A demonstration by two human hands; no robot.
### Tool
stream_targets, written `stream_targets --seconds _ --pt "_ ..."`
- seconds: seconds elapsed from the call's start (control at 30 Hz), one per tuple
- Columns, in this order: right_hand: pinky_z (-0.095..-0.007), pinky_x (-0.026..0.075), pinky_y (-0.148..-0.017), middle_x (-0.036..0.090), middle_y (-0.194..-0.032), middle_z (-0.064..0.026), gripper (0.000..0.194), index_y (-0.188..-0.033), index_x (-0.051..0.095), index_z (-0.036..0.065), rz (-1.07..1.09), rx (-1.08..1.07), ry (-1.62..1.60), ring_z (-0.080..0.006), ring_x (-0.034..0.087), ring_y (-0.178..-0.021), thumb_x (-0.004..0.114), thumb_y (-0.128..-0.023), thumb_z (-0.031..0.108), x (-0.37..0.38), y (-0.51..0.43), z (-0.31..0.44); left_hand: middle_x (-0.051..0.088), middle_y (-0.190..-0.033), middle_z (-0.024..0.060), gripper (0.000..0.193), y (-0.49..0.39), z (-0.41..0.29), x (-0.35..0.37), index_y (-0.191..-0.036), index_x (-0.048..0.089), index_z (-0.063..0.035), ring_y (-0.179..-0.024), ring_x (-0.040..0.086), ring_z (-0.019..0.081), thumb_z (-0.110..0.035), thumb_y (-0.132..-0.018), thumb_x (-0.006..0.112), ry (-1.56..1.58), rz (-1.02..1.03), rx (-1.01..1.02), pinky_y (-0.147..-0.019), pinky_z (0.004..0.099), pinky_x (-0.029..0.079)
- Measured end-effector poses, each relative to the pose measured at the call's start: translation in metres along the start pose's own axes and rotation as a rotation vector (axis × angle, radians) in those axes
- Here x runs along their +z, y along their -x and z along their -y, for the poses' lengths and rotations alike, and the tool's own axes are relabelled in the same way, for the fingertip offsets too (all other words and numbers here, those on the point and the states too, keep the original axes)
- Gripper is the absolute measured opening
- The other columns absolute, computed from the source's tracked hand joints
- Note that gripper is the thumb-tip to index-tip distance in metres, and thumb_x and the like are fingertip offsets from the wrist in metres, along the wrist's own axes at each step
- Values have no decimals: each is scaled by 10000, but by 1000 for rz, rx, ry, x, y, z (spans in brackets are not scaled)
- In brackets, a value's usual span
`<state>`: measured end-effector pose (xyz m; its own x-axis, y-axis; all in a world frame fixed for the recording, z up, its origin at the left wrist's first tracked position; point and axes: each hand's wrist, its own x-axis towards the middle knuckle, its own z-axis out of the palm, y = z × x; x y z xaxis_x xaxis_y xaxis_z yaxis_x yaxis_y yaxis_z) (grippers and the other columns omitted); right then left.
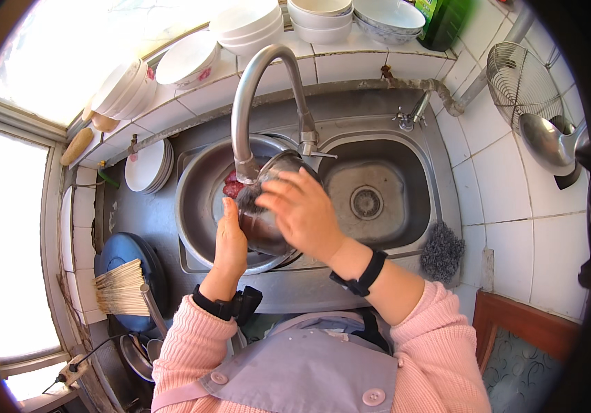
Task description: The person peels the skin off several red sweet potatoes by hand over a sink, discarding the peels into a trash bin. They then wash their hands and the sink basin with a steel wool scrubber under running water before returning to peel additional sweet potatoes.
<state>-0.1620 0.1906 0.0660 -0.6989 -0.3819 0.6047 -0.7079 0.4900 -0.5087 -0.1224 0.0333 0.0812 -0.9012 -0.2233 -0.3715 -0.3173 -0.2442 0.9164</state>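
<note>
Under the curved metal faucet (269, 57), my left hand (231, 240) holds a metal pot or bowl (264, 232) tilted, its thumb up along the near-left side. My right hand (300, 211) is slightly blurred and lies over the same vessel with its fingers spread; whether it grips the vessel or only touches it, I cannot tell. A dark, blurred patch shows between my hands, perhaps running water or a scrubber. Beneath is a large metal basin (186, 206) set in the left sink, with red pieces (232, 189) of food in it.
The right sink basin (368, 175) has a drain strainer. A grey scouring pad (442, 252) lies at its near-right corner. White plates (145, 165) are stacked left, near a bamboo brush (122, 289) and dark lid (125, 253). Bowls (246, 20) line the ledge; a strainer (523, 85) and ladle (546, 142) hang right.
</note>
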Motion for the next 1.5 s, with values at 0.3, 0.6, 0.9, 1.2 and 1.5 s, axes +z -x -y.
stream_targets --seconds 0.3,0.6,0.9,1.2,1.5 --pt "-364 436 -912 612 -1125 -77 313 -1215 524 93 -76 1198 -1061 -256 573 -1036 382 -965 215 29 25 -81 581 -831 -48 210 5 17 -19 -945 611 -42 -732 480 34 -249 -937 579 69 0 150 -673 189 381" --pt "-336 573 -559 641 -958 -179 350 -1183 476 4 356 1484 -1737 -314 671 -800 398 -938 243 62 65 -31 615 -1026 21 199 1 15 -11 -1111 562 11 -917 540 82 -90 -944 522 -208 221 312 -835 236 423" --pt "-237 448 -483 609 -929 -39 423 -1274 476 105 129 1339 -1194 -107 583 -726 398 -968 386 -20 95 -48 626 -702 88 177 28 21 -8 -933 634 -92 -652 611 277 -83 -756 628 -1255 529 772 -561 373 469" --pt "-327 500 -740 587 -1065 -141 518 -1301 432 61 343 1068 -809 -246 587 -940 536 -840 273 -19 90 -43 687 -814 6 191 43 43 -30 -900 660 -119 -688 643 173 -75 -719 620 -1363 630 961 -658 307 499" --pt "-441 397 -963 474 -1229 -240 557 -1342 398 101 409 1078 -445 -418 498 -1112 497 -820 269 21 71 -45 621 -1129 106 255 17 38 -61 -995 657 -117 -1171 516 259 -171 -745 659 -1680 356 710 -1089 476 248"
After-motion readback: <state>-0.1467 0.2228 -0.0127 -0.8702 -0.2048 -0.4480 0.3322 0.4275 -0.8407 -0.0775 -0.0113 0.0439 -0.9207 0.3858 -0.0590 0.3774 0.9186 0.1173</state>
